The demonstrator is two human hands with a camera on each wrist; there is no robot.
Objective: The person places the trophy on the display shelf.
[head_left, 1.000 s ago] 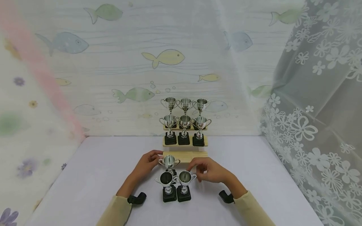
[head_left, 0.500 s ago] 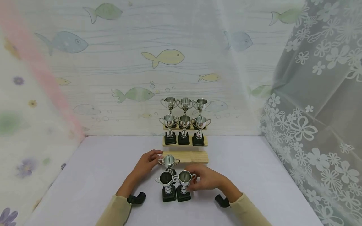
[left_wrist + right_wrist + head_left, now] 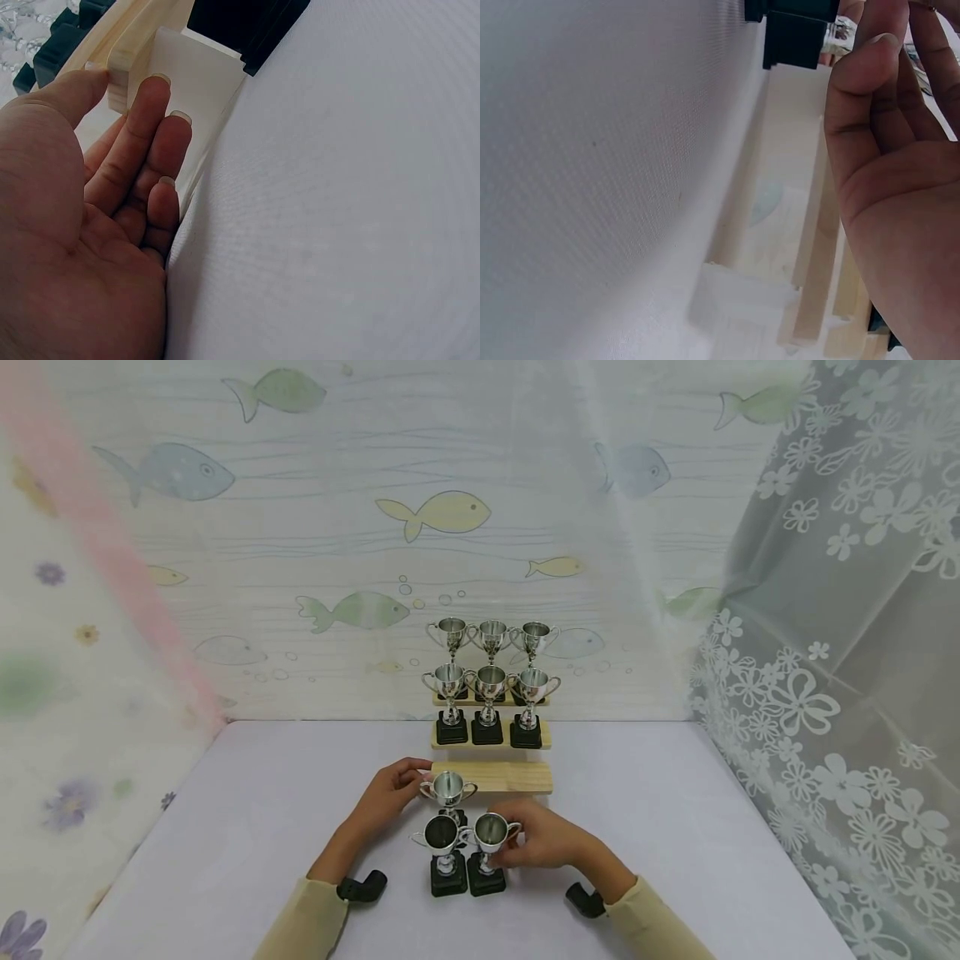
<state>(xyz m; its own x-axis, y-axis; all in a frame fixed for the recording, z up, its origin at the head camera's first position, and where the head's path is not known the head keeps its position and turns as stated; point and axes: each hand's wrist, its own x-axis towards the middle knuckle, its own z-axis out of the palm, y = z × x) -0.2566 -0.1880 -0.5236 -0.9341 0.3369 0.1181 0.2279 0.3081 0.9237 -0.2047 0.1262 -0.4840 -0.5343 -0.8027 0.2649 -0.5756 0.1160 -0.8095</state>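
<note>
My right hand [image 3: 551,837] pinches the stem of a small silver trophy cup [image 3: 491,832] on a black base, which stands on the table at front right. Beside it stands a second trophy cup [image 3: 440,834], with a third trophy cup [image 3: 448,788] just behind. My left hand [image 3: 388,789] holds the left end of the lowest step of a wooden tiered stand [image 3: 517,777]. In the left wrist view the thumb touches the end of the board [image 3: 124,64], fingers curled below it. The right fingertips are partly out of frame in the right wrist view.
Several more trophy cups stand on the stand's upper tiers, such as the middle cup [image 3: 491,683] and a back cup [image 3: 492,635]. A white cloth covers the table [image 3: 255,793]. A fish-print curtain [image 3: 315,543] hangs behind, with a lace curtain [image 3: 847,693] at right.
My right hand has come down and left from above the front-right trophy cup and now grips its stem. My left hand stays at the stand's end.
</note>
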